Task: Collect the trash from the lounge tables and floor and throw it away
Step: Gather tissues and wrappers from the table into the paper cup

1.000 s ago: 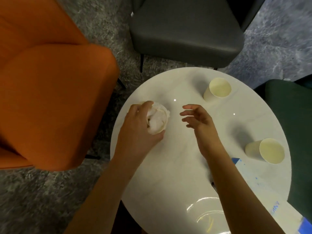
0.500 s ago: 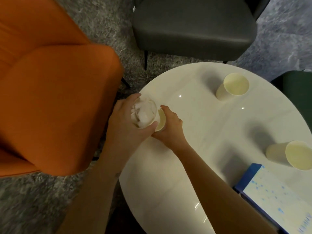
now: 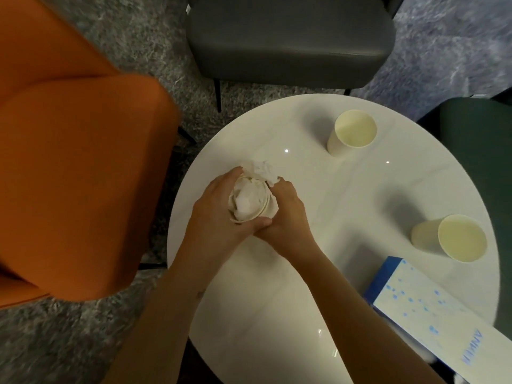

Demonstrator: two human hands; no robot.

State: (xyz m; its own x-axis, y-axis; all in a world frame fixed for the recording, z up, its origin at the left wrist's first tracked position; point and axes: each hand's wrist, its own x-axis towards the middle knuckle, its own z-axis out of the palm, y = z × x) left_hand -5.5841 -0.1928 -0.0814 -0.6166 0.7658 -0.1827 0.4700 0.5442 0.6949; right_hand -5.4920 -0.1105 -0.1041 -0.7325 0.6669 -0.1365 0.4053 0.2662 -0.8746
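A paper cup stuffed with crumpled white tissue (image 3: 249,202) is over the left part of the round white table (image 3: 318,273). My left hand (image 3: 219,217) grips this cup from the left. My right hand (image 3: 285,214) wraps its right side, and a second cup appears nested under the first. More crumpled tissue (image 3: 260,170) sticks out just beyond my fingers. An empty cream paper cup (image 3: 352,131) stands at the far side of the table. Another empty paper cup (image 3: 454,236) stands at the right.
A blue and white tissue box (image 3: 432,309) lies at the table's near right edge. An orange armchair (image 3: 72,162) stands close on the left, a dark grey chair (image 3: 291,37) beyond the table, and a dark green chair (image 3: 482,151) on the right. Grey patterned carpet surrounds them.
My right hand came from open above the table to the cup and now wraps its right side. Crumpled tissue now shows beyond the cup. The view shifted left.
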